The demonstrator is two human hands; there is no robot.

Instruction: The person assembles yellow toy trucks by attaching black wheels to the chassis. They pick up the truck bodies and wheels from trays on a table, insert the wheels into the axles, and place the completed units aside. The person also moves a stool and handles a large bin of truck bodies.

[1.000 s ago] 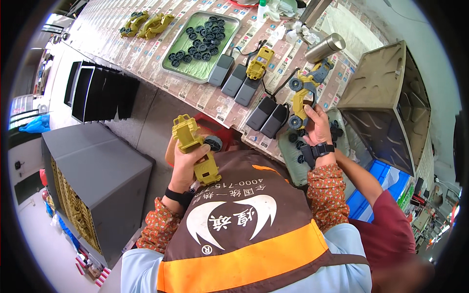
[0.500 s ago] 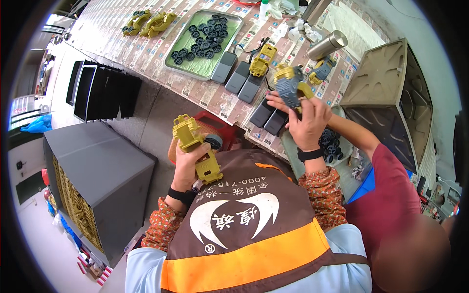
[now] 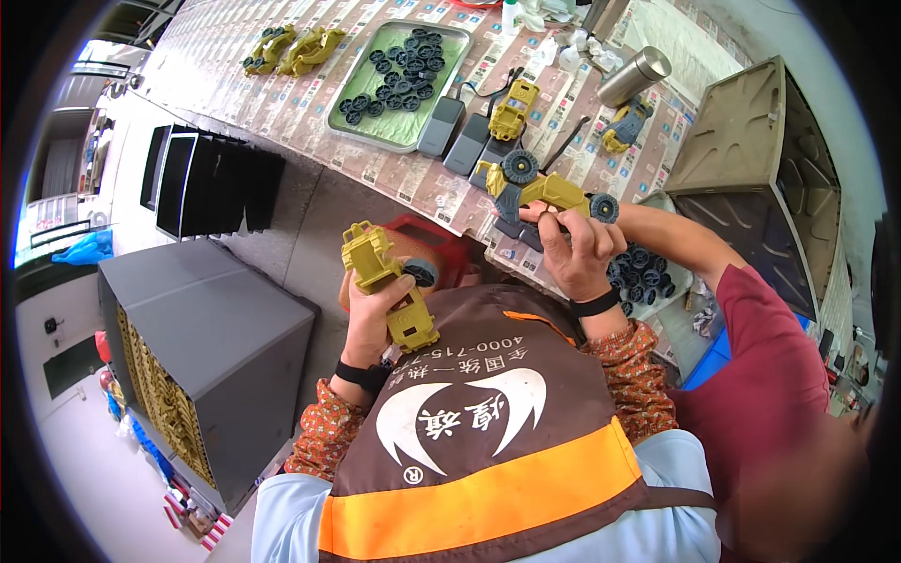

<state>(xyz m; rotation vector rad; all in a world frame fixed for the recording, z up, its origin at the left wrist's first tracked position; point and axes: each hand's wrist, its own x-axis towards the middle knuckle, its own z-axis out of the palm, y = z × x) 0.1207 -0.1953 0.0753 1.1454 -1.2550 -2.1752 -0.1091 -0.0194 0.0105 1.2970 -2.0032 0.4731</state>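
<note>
Near the front of the apron, my left hand grips an olive-yellow plastic toy car body, with a dark wheel beside the thumb. My right hand is closed on a yellow-and-grey toy vehicle, held over the table's front edge. Two dark wheels show on that vehicle. Another person's forearm reaches in from the right behind my right hand; fingertips show under the vehicle, partly hidden. Dark grey box-shaped devices with cables lie on the table, one carrying a yellow toy part.
A metal tray of black wheels lies on the patterned table. More wheels sit at right. Yellow parts, a steel bottle and another toy are there too. Crates stand left, a brown one right.
The toy vehicle in my right hand has turned from upright to lying lengthwise, its wheels now showing. My left hand keeps its hold on the yellow body. The whole view has shifted slightly.
</note>
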